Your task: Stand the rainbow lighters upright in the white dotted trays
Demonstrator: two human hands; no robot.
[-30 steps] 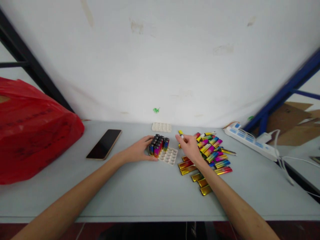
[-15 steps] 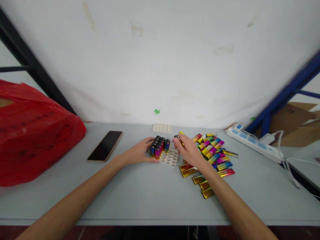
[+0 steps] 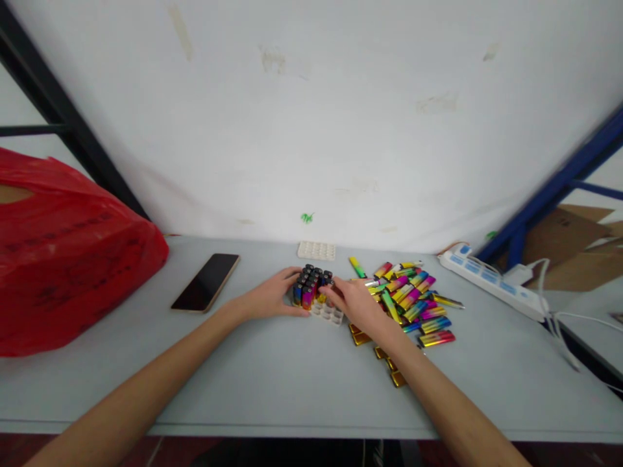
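Observation:
A white tray with round hollows lies in the middle of the table. Several upright lighters, with black tops and shiny multicoloured bodies, fill its left and back part. My left hand curves around the tray's left side, thumb along the near edge and fingers behind the lighters. Over the tray's right part, my right hand is closed, its fingertips pinching a lighter beside the standing ones. The fingers hide most of that lighter. To the right lies a loose pile of lighters in bright gradient colours.
Gold-coloured flat pieces lie partly under my right forearm. A second white tray rests against the wall. A phone and a red plastic bag are on the left. A power strip with white cables runs along the right.
My right hand has moved left from the tray's right edge, bringing a lighter in among the standing ones. My left hand has stayed at the tray's left side.

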